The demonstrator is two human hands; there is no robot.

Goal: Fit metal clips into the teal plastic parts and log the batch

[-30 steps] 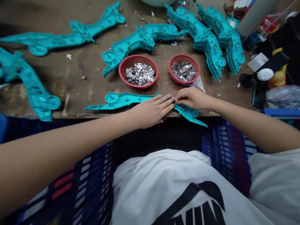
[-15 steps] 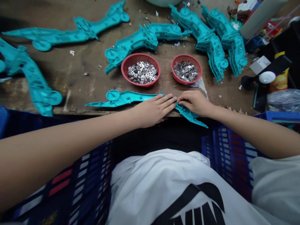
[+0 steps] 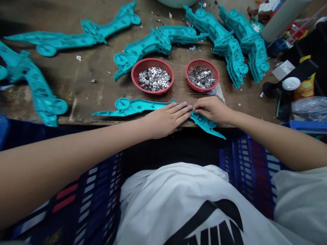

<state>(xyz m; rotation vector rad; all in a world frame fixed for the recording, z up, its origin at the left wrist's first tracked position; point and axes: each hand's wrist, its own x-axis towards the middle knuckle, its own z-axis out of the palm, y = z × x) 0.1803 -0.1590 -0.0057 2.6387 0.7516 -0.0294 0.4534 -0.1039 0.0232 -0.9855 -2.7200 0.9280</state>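
Note:
A long teal plastic part (image 3: 135, 106) lies along the near edge of the wooden table (image 3: 84, 88). My left hand (image 3: 167, 119) rests flat on its middle, fingers stretched out and pressing it down. My right hand (image 3: 211, 109) is beside it, fingers pinched together on the part right at my left fingertips; what the pinch holds is too small to make out. Two red baskets sit just beyond: the left basket (image 3: 152, 76) and the right basket (image 3: 202, 75) both hold small shiny metal pieces.
Several more teal parts (image 3: 153, 42) lie across the table, with stacks at the back right (image 3: 240, 44) and far left (image 3: 35, 88). Blue crates (image 3: 245, 163) stand on both sides of my lap. Bottles and clutter (image 3: 293, 81) fill the right.
Both hands stay in place on the teal part; only my view has shifted slightly.

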